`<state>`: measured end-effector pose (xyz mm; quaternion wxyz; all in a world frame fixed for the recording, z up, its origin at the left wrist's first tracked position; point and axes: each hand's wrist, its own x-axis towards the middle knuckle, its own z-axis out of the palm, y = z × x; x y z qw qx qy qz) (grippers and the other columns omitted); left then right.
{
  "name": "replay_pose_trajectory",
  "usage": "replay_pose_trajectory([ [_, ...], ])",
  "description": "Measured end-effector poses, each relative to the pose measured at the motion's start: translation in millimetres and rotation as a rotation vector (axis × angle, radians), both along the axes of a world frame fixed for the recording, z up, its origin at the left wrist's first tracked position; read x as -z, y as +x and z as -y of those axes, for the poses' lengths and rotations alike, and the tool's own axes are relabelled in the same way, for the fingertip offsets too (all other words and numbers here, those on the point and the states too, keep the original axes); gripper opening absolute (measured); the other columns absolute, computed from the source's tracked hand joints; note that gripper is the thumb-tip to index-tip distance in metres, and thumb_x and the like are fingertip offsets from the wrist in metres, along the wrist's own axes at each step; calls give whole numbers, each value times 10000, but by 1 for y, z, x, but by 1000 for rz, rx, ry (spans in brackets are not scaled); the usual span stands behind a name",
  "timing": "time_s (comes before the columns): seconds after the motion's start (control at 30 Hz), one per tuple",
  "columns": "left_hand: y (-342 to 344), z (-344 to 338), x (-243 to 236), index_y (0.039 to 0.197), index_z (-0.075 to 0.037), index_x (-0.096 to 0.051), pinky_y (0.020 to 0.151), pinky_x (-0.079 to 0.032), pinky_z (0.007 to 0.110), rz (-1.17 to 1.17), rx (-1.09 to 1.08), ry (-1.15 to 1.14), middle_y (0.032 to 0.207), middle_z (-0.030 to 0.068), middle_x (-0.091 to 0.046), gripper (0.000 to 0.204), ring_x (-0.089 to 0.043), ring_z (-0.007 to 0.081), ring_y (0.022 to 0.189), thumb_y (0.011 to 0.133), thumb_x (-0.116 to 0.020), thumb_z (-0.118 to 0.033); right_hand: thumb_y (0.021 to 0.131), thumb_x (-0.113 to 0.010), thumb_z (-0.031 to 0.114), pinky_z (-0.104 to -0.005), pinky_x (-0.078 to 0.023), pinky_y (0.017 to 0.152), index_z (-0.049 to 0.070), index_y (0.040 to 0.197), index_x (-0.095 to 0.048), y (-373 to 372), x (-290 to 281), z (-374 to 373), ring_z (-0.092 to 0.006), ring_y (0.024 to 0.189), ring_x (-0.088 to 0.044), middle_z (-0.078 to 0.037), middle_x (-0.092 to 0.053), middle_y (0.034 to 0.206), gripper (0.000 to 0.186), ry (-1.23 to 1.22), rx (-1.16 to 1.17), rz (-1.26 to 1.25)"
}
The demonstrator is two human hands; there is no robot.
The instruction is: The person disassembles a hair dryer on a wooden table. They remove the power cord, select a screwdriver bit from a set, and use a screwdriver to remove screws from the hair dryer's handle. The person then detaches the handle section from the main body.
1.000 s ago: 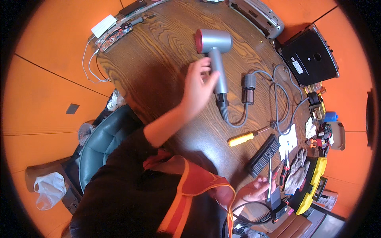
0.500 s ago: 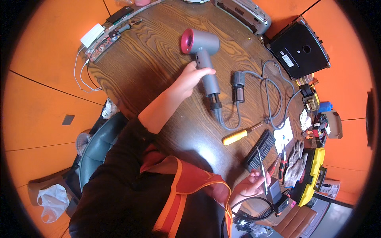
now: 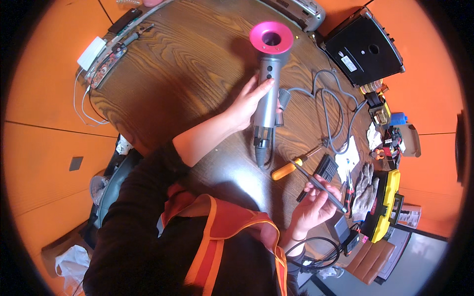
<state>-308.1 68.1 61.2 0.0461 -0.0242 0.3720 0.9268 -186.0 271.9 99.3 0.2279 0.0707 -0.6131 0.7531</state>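
Note:
A grey hair dryer [image 3: 267,106] with a pink ring at its head is gripped around the handle by my left hand [image 3: 245,104]. The pink end faces up toward me, and the handle's lower end has an open section above the cord. Between the fingers of my right hand [image 3: 313,209] is a slim grey precision screwdriver [image 3: 323,188], its thin end pointing toward the dryer's cord, apart from it. Under that hand lies a black bit case [image 3: 327,168], partly hidden. A screwdriver with a yellow handle [image 3: 284,171] rests on the table beside the cord.
The dryer's grey cable [image 3: 340,116] loops over the wooden table [image 3: 197,59]. To the right are grey work gloves [image 3: 364,195], a yellow-and-black toolbox [image 3: 387,207], white paper [image 3: 348,158] and a black box-shaped device [image 3: 363,49]. A circuit board [image 3: 103,66] sits at far left.
My left hand has turned the hair dryer so its pink ring faces me, and shifted it a little right. My right hand has risen and tipped the precision screwdriver toward the dryer.

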Motion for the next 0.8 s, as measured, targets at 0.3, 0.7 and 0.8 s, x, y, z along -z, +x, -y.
replay_pose_trajectory([
  [0.3,7,11,2,1052,-114,-262,535,-530,391,-45,-65,92,843,160,-543,398,-608,248,594,855,-565,-279,846,-582,212,-321,-534,491,4,918,-381,-1,-9,41,-269,542,-603,-228,-569,787,298,308,67,-104],
  [0.7,9,7,3,1043,-104,-249,472,-515,372,-28,-114,45,752,109,-504,362,-584,229,544,875,-537,-246,878,-524,194,-243,-512,533,1,923,-384,-7,-19,57,-237,565,-628,-213,-587,802,243,751,87,-204],
  [0.8,11,7,3,1071,-105,-250,483,-517,364,-42,-117,8,761,112,-510,359,-584,223,547,881,-522,-240,875,-525,140,-261,-514,579,-14,931,-385,-9,-17,55,-237,604,-631,-223,-583,817,216,771,20,-165],
])
